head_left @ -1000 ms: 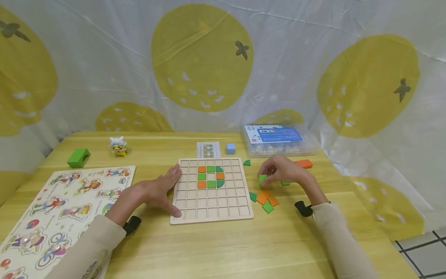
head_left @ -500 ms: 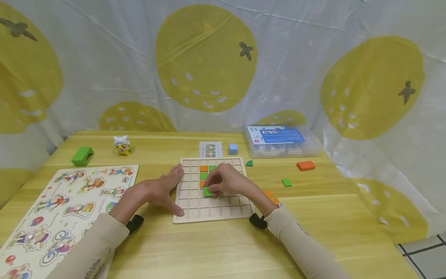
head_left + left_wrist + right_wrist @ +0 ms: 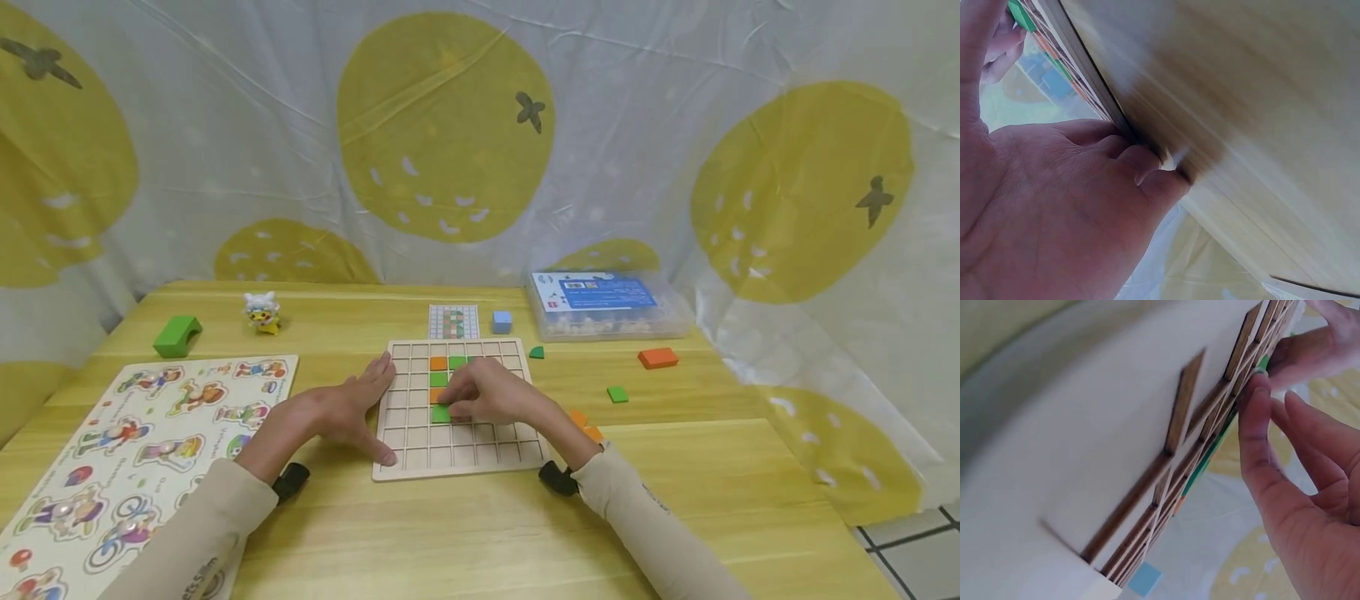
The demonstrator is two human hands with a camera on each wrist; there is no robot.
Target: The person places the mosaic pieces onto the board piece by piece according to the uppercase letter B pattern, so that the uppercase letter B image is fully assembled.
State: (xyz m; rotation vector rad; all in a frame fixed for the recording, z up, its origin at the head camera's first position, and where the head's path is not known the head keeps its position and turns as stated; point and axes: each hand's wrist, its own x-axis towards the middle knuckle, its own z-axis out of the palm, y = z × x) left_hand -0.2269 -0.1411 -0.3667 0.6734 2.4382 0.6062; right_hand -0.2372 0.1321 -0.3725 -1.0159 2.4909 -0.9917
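A wooden grid board (image 3: 480,457) lies in front of me, with orange tiles (image 3: 438,363) and green tiles (image 3: 438,379) in its upper cells. My left hand (image 3: 343,412) rests along the board's left edge, thumb near the lower corner and fingers spread toward the upper one. Over the board, my right hand (image 3: 497,395) pinches a green square tile (image 3: 440,414) at the cell just below the left column's lower orange tile. That tile (image 3: 1021,15) appears at the fingertips in the left wrist view too. The right hand hides the pattern's right side.
Behind the board are a printed pattern card (image 3: 453,322), a blue cube (image 3: 502,322) and a clear plastic box (image 3: 611,308). Loose tiles (image 3: 617,394) and an orange block (image 3: 657,358) lie right. A picture puzzle board (image 3: 165,442), a green arch block (image 3: 177,336) and a figurine (image 3: 262,312) are left.
My right hand has carried the green tile from the loose pieces leftward onto the board, and the tile has settled lower at its cell. My left hand has stayed on the board's edge.
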